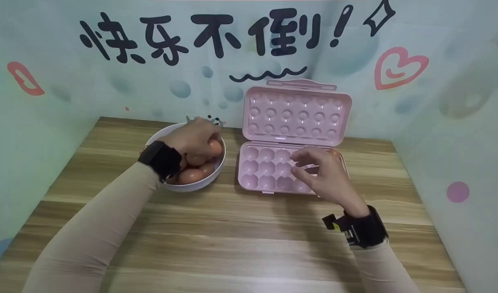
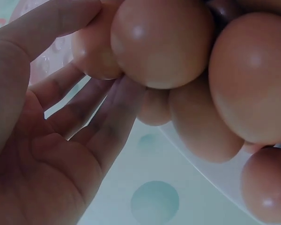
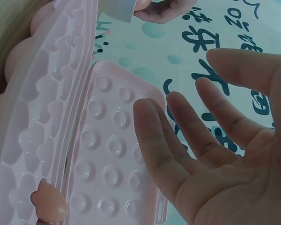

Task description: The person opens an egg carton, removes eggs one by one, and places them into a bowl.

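Note:
At the white bowl (image 1: 208, 182), my left hand (image 1: 194, 136) reaches in over several brown eggs (image 1: 191, 176). Its thumb and fingers hold one egg (image 2: 94, 51) near the bowl's right side. To the right lies a pink egg carton (image 1: 260, 169) with its lid (image 1: 298, 118) raised. My right hand (image 1: 324, 173) hovers above the carton's right half, fingers spread and slightly bent, holding nothing. A single brown egg (image 3: 51, 204) sits in a back right cup, partly hidden by that hand in the head view. Other cups on the right are covered by the hand.
A wooden table (image 1: 232, 240) carries the bowl and the carton, side by side toward the back. Behind them hangs a pale printed backdrop (image 1: 151, 85), which also rises along both sides. The raised lid leans near it.

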Action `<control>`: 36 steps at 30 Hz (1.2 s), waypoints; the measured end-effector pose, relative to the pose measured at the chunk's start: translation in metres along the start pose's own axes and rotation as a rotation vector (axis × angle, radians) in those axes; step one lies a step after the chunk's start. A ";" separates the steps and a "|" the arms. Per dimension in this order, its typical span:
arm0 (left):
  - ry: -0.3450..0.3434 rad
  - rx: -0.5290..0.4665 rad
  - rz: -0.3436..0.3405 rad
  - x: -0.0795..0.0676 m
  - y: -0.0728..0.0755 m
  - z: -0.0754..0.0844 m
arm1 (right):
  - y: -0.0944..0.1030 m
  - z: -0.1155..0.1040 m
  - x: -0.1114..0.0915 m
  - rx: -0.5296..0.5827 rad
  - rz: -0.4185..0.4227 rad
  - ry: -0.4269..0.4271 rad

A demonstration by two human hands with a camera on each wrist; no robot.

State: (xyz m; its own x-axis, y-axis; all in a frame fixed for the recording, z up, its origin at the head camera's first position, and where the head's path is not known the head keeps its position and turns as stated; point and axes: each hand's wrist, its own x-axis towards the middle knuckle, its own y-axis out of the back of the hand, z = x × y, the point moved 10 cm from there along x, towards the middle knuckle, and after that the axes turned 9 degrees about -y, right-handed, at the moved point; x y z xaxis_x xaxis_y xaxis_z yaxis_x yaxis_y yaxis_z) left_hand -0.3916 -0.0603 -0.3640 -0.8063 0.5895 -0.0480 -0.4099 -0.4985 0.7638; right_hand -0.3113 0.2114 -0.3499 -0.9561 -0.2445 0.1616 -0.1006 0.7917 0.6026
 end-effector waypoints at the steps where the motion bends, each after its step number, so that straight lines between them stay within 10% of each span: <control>1: -0.013 0.025 -0.002 0.000 0.000 0.001 | 0.000 0.000 0.000 -0.003 0.001 0.002; 13: 0.060 -0.083 -0.091 -0.005 -0.014 -0.008 | 0.000 0.003 0.000 -0.002 -0.005 -0.006; 24: 0.010 0.116 -0.123 -0.004 -0.015 -0.006 | 0.006 0.000 0.002 -0.018 0.017 0.012; 31: -0.107 0.106 -0.026 -0.006 -0.007 0.010 | 0.022 0.007 0.004 -0.046 0.055 -0.008; 36: -0.246 0.286 0.098 -0.013 0.000 0.039 | 0.038 0.013 0.014 -0.190 0.106 0.042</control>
State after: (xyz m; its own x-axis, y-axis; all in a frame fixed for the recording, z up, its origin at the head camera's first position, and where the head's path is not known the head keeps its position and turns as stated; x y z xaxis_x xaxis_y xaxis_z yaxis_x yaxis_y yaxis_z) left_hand -0.3649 -0.0434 -0.3385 -0.6955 0.6998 0.1633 -0.1723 -0.3830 0.9076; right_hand -0.3324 0.2453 -0.3349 -0.9457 -0.1921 0.2621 0.0572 0.6957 0.7160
